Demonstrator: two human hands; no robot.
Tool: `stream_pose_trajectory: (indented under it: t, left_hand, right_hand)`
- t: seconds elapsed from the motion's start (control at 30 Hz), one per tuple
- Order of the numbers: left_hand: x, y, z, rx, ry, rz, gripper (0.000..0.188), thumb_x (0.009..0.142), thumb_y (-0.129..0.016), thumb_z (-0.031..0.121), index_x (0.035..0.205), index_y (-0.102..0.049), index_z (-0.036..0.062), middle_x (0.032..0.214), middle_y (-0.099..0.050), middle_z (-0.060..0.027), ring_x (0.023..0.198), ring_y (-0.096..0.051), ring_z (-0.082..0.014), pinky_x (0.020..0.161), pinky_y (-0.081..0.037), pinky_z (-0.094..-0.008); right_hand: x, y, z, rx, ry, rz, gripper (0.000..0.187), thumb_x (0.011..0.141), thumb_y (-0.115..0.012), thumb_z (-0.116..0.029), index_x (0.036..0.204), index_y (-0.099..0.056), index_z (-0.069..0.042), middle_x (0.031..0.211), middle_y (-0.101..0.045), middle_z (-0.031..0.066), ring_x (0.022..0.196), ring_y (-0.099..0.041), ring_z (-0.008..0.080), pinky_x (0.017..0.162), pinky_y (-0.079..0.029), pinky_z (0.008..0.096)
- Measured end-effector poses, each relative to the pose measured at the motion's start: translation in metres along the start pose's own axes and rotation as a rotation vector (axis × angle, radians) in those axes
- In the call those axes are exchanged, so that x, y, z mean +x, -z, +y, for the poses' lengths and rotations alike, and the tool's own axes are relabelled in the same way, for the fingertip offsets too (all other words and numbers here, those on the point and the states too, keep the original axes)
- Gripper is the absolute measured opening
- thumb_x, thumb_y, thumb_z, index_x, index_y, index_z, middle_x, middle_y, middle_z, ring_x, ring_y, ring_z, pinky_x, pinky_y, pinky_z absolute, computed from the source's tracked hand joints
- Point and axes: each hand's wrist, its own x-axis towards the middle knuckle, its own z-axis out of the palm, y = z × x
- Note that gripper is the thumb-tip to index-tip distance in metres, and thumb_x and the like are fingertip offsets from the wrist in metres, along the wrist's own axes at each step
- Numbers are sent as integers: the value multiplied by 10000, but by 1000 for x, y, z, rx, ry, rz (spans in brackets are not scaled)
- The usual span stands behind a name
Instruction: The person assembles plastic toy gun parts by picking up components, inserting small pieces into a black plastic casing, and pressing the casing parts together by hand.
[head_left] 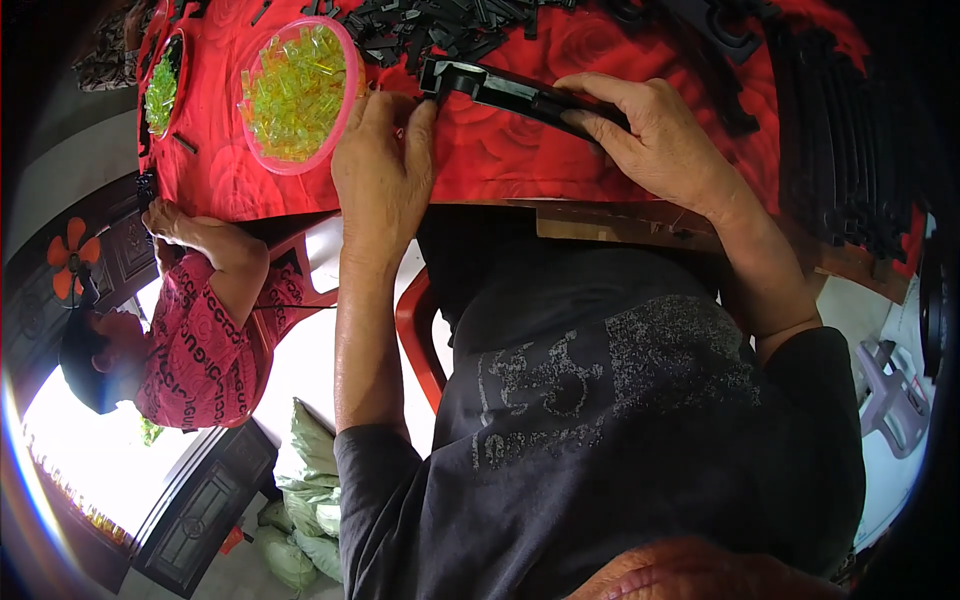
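Observation:
My right hand (665,140) grips one end of a long black plastic strip-shaped part (510,92), thumb on the near side and fingers on the far side. The part is held at a slant above the red table, its hollow, channel-like side showing. At its other end is my left hand (385,165), thumb and fingers closed together close to the part's tip. A small dark piece shows by that thumb, but what those fingers hold is too hidden to name. Left of this hand stands a pink-rimmed bowl (352,100) full of small clear yellow-green plastic pieces (300,95).
A heap of small black plastic pieces (440,30) lies at the far side of the red rose-patterned tablecloth (520,165). Long black parts (840,140) are stacked at the right. Another person (210,330) sits at the left, near a second bowl of green pieces (162,92).

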Motion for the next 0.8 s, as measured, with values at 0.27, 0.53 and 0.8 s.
stream_pose_trajectory:
  t: [0.27,0.53,0.8]
  left_hand:
    - [12,12,40,-252,-312,361,149,900,-716,63,1032,-669,13,1064,-653,-146,968,-633,-312,837,-507,-409]
    - [30,13,65,105,-493,-173,191,881,-716,162,1014,-710,25,952,-690,-159,959,-651,-369,911,-471,-483]
    - [39,16,68,51,-365,-495,222,905,-720,204,1034,-706,24,843,-683,-223,841,-669,-435,714,-502,-540]
  right_hand:
    - [-1,2,-1,11,-64,-4,283,922,-677,-76,1203,-712,-64,770,-704,143,633,-687,248,649,-542,383]
    - [-1,5,4,-185,116,-60,270,917,-705,-130,1156,-625,-35,707,-671,137,663,-695,293,657,-547,424]
    - [-3,8,11,-123,199,-77,210,921,-679,-104,1117,-629,-48,715,-671,124,661,-687,300,660,-538,422]
